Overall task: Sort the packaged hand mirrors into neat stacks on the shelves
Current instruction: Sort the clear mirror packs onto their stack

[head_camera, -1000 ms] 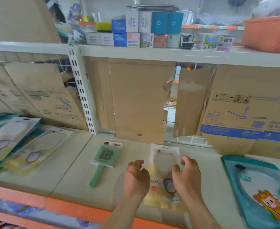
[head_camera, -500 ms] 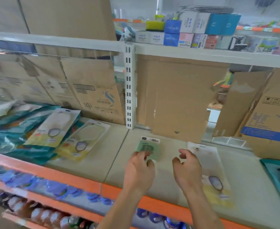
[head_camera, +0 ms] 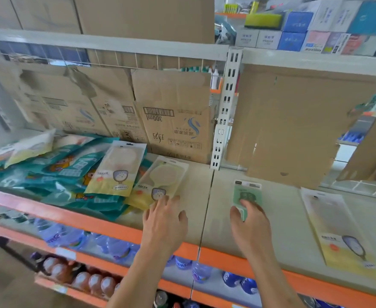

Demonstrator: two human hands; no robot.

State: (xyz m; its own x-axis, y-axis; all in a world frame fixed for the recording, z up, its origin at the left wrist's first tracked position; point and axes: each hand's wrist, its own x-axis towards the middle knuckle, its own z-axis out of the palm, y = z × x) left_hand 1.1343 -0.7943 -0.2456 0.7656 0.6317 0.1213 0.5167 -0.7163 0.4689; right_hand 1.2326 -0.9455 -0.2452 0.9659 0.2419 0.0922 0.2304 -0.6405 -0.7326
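Note:
A green packaged hand mirror (head_camera: 247, 194) lies on the beige shelf (head_camera: 293, 236), just right of the shelf seam. My right hand (head_camera: 252, 227) covers its lower end, thumb on the left edge and fingers on top. My left hand (head_camera: 163, 223) hovers open, fingertips at the lower corner of a yellow mirror pack (head_camera: 160, 183). Another yellow pack (head_camera: 118, 167) rests on a loose heap of teal packs (head_camera: 56, 174) to the left. A pale yellow pack (head_camera: 338, 232) lies flat at the right.
Flattened cardboard (head_camera: 176, 116) lines the back of the shelf behind a white slotted upright (head_camera: 224, 112). The shelf has an orange front edge (head_camera: 107, 227). Bottles (head_camera: 82, 243) fill the lower shelves. Small boxes (head_camera: 293, 30) stand on the shelf above.
The view has swung left, bringing the heap of teal and yellow packs into view. My hands left the pale yellow pack; my right hand reached the green mirror and my left moved to a yellow pack.

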